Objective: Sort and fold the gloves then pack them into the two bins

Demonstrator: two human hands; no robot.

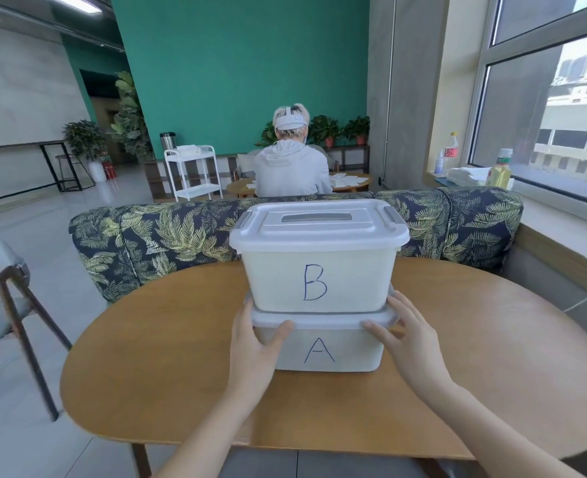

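Observation:
Two white lidded plastic bins stand stacked in the middle of the wooden table [147, 357]. The upper bin [316, 260] is marked B and its lid with a grey handle is on. The lower bin [326, 350] is marked A and is also lidded. My left hand [256, 343] grips the left end of bin A at its lid rim, thumb on the front. My right hand [406, 336] grips the right end the same way. No gloves are in view.
A leaf-patterned sofa [154, 243] runs behind the table. A grey chair [5, 288] stands at the left. A person in a grey hoodie [290, 170] sits beyond the sofa, facing away. Bottles [499, 167] stand on the window sill at the right.

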